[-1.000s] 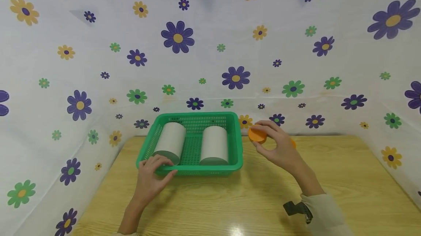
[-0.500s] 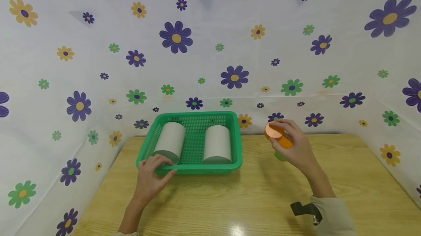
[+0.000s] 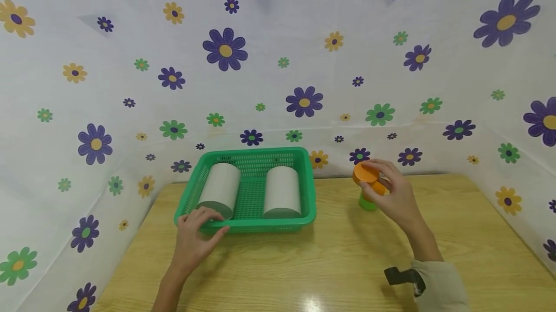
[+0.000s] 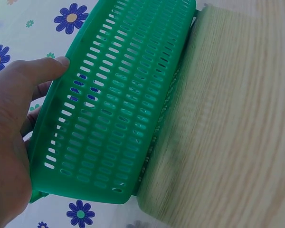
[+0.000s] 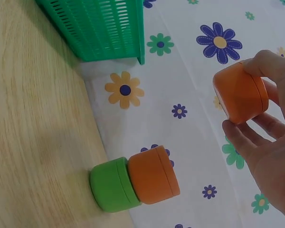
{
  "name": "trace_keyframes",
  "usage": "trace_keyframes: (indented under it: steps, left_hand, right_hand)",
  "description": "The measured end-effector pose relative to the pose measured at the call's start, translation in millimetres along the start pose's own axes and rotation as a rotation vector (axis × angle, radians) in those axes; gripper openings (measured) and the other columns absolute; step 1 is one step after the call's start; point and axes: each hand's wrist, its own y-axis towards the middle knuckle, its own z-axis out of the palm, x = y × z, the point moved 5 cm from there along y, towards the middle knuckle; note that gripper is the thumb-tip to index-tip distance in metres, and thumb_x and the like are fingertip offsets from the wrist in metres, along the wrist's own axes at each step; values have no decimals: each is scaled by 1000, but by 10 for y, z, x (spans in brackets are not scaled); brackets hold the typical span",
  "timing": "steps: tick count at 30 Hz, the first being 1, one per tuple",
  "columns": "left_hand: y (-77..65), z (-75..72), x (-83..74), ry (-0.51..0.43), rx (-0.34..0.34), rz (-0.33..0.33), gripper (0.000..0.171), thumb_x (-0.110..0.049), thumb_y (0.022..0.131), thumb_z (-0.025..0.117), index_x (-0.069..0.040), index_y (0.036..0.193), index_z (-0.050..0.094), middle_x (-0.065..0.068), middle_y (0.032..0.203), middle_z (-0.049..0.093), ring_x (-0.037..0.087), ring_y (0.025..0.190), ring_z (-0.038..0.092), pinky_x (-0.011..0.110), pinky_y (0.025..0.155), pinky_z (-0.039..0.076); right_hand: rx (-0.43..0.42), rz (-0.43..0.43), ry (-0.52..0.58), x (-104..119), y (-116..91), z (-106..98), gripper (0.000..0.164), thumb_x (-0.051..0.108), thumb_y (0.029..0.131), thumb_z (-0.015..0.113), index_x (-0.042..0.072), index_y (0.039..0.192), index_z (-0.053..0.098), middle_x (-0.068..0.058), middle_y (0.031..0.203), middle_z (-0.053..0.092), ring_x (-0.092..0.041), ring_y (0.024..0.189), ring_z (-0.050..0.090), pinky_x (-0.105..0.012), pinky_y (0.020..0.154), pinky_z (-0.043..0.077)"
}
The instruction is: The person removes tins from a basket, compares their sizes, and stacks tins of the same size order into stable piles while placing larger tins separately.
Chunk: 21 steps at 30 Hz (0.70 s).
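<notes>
The left hand point(image 3: 195, 239) grips the green basket point(image 3: 269, 223) by its rim, probably steadying it; just beyond, walls pen two white cylinders point(image 3: 282, 191). The right hand point(image 3: 393, 198) pinches an orange cup point(image 3: 366, 174) by its sides, perhaps keeping its base free; below it, apart, stands an orange-and-green stack point(image 5: 140, 178).
</notes>
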Motion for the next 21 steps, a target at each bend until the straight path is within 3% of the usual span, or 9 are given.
trace_keyframes:
  steps: [12,21]
  left_hand:
    - [14,-9,-38,-5,-5,16,29,-13,72,92,-17,93,73,-12,95,69,15,90,59,44,82,24]
    - [18,-12,-30,2,-11,14,29,-13,72,92,-17,93,73,-11,96,69,16,90,59,44,82,25]
  right_hand:
    - [-64,49,-51,-155,-94,-73,52,-12,83,78,0,132,63,-16,133,59,-2,113,53,-12,88,46]
    - [-94,92,-32,-206,-97,-138,46,-7,87,77,-1,130,64,-16,130,61,-2,111,55,-12,88,47]
